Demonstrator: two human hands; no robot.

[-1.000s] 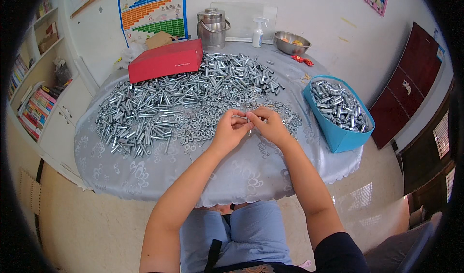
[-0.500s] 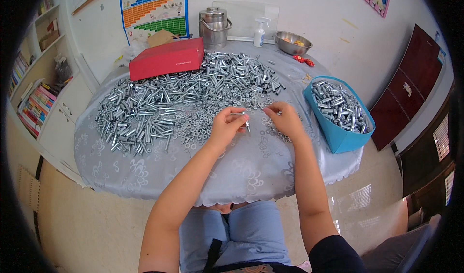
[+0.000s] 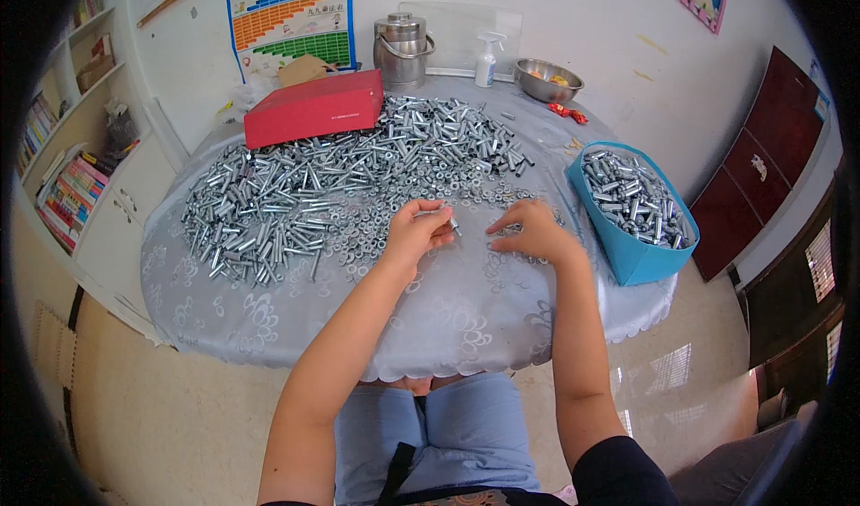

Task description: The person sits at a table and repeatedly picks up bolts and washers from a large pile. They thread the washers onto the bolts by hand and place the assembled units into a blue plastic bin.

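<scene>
1. Round table (image 3: 448, 327), draped in a pale patterned cloth. The cloth hangs loose over the near edge; a forearm dragging on it could pull the metal parts out of place.
2. Heap of silver bolts (image 3: 296, 201), spread across the far left half of the table. The pieces lie loosely stacked, so a bump could send some rolling off the rim toward the floor.
3. Blue bin (image 3: 638, 246), at the right edge of the table and already well filled with bolts. It sits close to the rim, and a push from the right elbow could tip it.
4. Red box (image 3: 313, 107), at the far side and touching the heap; no evident hazard.
5. Right hand (image 3: 530, 233), palm down, fingers spread over the scattered washers (image 3: 394, 228). It grips nothing clearly; the small rings could slip away under the fingertips.
6. Left hand (image 3: 417, 231), fingertips pressed together, pinching a single bolt (image 3: 448, 217) just above the cloth in front of the person. The hold is narrow, so the bolt could twist free and drop among the washers.
</scene>
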